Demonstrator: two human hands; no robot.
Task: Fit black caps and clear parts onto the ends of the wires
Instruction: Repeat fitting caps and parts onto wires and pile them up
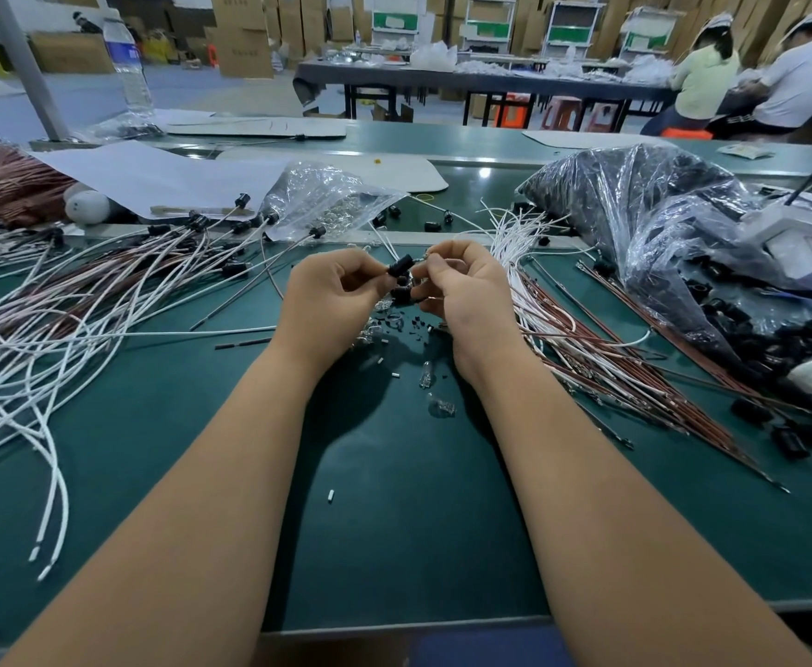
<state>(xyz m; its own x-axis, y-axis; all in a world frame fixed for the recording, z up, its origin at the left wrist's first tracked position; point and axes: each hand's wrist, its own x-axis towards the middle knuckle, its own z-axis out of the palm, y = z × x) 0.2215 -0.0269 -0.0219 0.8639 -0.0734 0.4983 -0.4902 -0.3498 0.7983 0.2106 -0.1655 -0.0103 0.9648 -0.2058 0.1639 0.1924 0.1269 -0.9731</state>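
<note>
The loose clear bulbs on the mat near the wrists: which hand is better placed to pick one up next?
Probably the right hand. The clear bulbs lie just beside its wrist, while the left hand pinches the black cap and should stay holding it.

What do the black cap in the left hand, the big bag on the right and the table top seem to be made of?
Black cap: probably moulded plastic, matt, with no glints on it. Big bag: thin clear plastic film; it is creased, shiny and see-through. Table top: likely a green rubber or vinyl mat, smooth with a soft sheen; I cannot tell which.
</note>
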